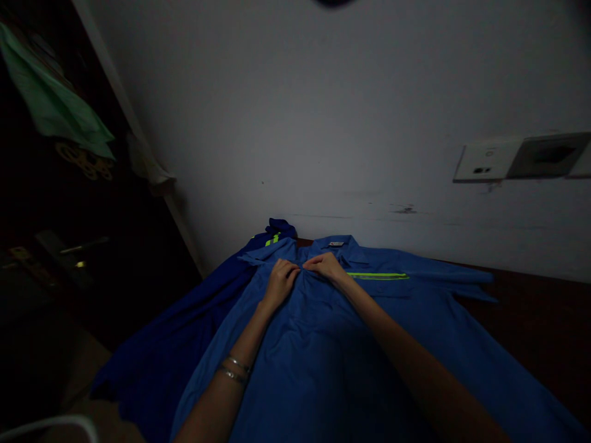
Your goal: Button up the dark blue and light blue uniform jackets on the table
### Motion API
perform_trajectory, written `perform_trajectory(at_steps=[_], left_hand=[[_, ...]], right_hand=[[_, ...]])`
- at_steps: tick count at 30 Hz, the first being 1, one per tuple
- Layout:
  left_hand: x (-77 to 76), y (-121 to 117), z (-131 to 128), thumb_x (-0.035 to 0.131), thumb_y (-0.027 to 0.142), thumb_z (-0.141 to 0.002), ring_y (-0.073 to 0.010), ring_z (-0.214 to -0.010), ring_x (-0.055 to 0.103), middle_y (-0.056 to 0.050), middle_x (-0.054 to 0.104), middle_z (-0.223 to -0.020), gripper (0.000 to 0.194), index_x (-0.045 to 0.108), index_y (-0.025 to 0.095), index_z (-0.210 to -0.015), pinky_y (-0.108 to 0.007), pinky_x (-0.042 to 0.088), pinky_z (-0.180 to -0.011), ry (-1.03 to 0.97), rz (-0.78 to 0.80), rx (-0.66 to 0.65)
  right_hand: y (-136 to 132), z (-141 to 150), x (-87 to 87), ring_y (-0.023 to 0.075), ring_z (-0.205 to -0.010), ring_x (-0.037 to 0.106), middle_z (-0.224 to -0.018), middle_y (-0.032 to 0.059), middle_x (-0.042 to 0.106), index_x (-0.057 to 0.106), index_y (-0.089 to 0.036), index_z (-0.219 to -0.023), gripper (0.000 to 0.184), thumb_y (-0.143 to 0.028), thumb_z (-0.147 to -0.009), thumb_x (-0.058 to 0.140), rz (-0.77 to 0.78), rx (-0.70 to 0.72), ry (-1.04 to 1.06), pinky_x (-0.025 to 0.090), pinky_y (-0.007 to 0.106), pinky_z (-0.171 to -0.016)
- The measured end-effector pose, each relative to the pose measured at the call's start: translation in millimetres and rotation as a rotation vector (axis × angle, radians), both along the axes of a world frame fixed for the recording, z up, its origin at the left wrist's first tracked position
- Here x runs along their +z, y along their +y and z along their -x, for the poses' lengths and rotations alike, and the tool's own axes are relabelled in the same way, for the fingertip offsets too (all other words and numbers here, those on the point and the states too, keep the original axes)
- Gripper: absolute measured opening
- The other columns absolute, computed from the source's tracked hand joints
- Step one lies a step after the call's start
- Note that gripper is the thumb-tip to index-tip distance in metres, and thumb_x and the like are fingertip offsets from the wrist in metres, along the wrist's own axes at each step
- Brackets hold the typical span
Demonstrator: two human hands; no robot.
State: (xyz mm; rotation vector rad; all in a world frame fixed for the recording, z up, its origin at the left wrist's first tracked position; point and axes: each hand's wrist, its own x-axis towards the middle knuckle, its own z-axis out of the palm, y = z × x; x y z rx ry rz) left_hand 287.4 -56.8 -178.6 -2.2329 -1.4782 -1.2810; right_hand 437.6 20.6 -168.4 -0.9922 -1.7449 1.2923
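A blue work shirt [314,344] lies spread out in front of me, collar towards the wall, with a yellow-green stripe across the chest on the right. My left hand [281,280] pinches the front opening just below the collar. Close beside it, my right hand [324,266] pinches the other edge of the same opening, fingertips nearly meeting the left ones. Whatever small fastening may lie between the fingers is too small and dark to make out. Under the shirt's left side lies a darker blue garment [180,326] with yellow-green stripes.
Both garments rest on a dark brown tabletop [521,314] against a pale wall [314,123]. Sockets [487,161] are set in the wall at right. At left stands a dark door with a handle [83,246] and a hanging green cloth [55,104]. A white curved bar [55,422] shows at lower left.
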Motion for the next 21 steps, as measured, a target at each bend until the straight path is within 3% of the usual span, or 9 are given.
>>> perform_trajectory(at_steps=[9,16,21], left_hand=[[-3.1,0.9,0.4,0.048,0.021,-0.083,-0.0163,-0.079,0.052,-0.006,0.061,-0.078,0.017,0.064,0.016,-0.082,-0.03,0.044,-0.072,0.017,0.001,-0.058],[-4.7,4.9,0.0,0.056,0.015,-0.077,-0.0157,-0.076,0.054,-0.004,0.063,-0.076,0.01,0.066,0.016,-0.079,-0.029,0.044,-0.071,-0.025,0.061,0.005],[-3.3,5.2,1.9,0.056,0.015,-0.076,-0.0157,-0.076,0.056,-0.004,0.065,-0.077,0.012,0.067,0.017,-0.079,-0.029,0.044,-0.071,-0.052,0.146,-0.019]], right_hand=[[2.9,2.3,-3.6,0.013,-0.058,0.057,-0.065,0.0046,0.068,0.072,-0.012,-0.069,0.018,-0.025,-0.057,0.066,-0.086,-0.026,-0.044,0.043,0.021,-0.057],[0.8,4.8,-3.4,0.015,-0.061,0.059,-0.066,0.0045,0.069,0.072,-0.012,-0.072,0.02,-0.026,-0.06,0.064,-0.152,-0.08,-0.157,0.043,0.021,-0.057],[-5.7,4.6,1.8,0.0149,-0.063,0.06,-0.067,0.0047,0.069,0.072,-0.013,-0.073,0.018,-0.023,-0.062,0.061,-0.162,-0.106,-0.252,0.042,0.02,-0.055]])
